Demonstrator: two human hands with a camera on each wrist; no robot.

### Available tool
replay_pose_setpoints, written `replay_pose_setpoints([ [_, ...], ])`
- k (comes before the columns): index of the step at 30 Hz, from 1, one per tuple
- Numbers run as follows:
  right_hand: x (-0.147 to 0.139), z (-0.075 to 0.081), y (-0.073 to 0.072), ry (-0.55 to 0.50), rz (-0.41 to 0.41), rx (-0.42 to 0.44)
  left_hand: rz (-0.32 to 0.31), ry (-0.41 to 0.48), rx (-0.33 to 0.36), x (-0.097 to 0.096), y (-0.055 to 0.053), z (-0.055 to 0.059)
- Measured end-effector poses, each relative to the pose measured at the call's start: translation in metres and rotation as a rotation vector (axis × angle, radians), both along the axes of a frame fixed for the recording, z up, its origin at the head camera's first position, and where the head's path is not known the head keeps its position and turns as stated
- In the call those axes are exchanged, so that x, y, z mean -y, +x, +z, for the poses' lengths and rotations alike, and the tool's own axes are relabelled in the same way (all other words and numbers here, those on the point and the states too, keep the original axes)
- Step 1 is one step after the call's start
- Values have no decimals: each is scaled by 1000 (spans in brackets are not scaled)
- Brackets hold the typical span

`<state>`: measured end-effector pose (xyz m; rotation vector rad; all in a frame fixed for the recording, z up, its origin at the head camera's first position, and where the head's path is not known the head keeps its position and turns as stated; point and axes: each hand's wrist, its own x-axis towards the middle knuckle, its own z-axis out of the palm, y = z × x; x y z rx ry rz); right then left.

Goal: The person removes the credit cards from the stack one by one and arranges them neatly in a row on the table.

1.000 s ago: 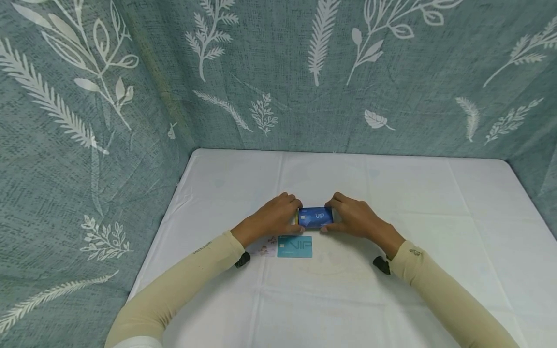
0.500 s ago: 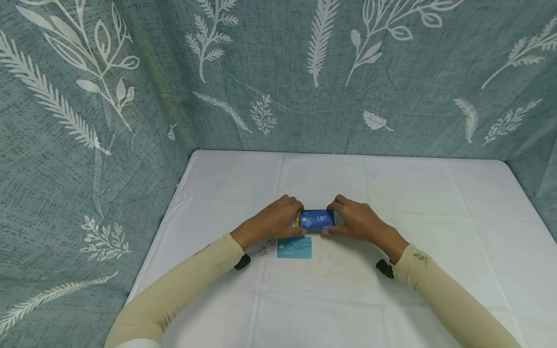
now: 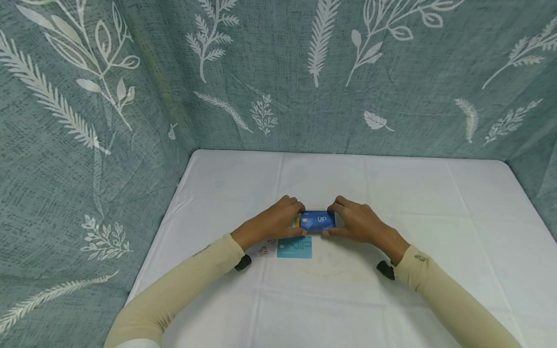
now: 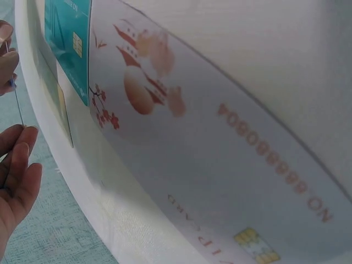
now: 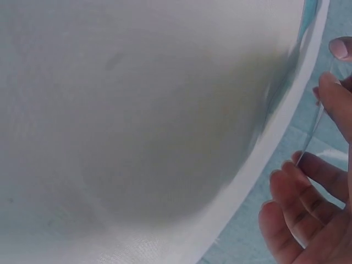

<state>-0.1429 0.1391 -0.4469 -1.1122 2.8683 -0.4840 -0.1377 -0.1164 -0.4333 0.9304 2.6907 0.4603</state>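
Note:
A blue card printed "VIP", with a gold chip, is held level in the middle of the head view. My left hand pinches its left end and my right hand its right end, thumbs at the near edge and fingers at the far edge. Edge-on, the card looks like a thin line beside the fingers in the left wrist view. A yellow strip shows just left of the blue card. Nearer lie a teal "VIP" card and a white card with a reddish print, partly hidden by my left hand.
A white cloth with fold lines covers the table. Green-blue curtains with white leaf prints stand behind and at the left. Dark wrist cameras hang under both wrists, low over the table.
The blue card and both hands have shifted slightly right and nearer, mostly in the first half second. The grip looks the same. The teal and white cards stay in place.

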Motion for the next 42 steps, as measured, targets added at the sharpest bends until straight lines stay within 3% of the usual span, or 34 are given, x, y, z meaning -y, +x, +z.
replay_pose_setpoints([
  [21, -6, 1, 3, 2, 15, -36, -22, 21, 4, -3, 2, 5],
  [42, -11, 2, 11, -11, 12, -44, -2, 25, 35, -7, 9, 4],
])
